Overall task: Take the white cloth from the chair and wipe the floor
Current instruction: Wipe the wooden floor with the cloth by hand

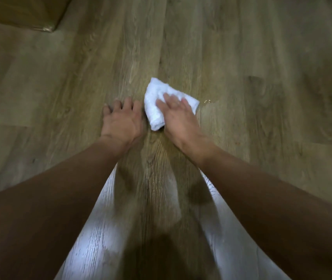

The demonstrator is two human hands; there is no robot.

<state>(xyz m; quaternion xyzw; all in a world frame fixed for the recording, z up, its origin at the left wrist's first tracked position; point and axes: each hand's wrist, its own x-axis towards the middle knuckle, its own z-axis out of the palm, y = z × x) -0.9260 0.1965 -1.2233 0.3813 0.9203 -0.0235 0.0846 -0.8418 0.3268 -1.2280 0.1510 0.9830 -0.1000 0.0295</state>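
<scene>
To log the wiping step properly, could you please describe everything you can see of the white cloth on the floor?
The white, towel-like cloth is folded into a thick, roughly rectangular pad, lying flat on the wood-grain plank floor, turned at an angle. The right hand presses flat-fingered on its near right part; the left hand rests on the floor close beside its left edge, contact unclear.

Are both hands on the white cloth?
No, only the right hand presses the white cloth; the left hand rests on the floor beside it.
</scene>
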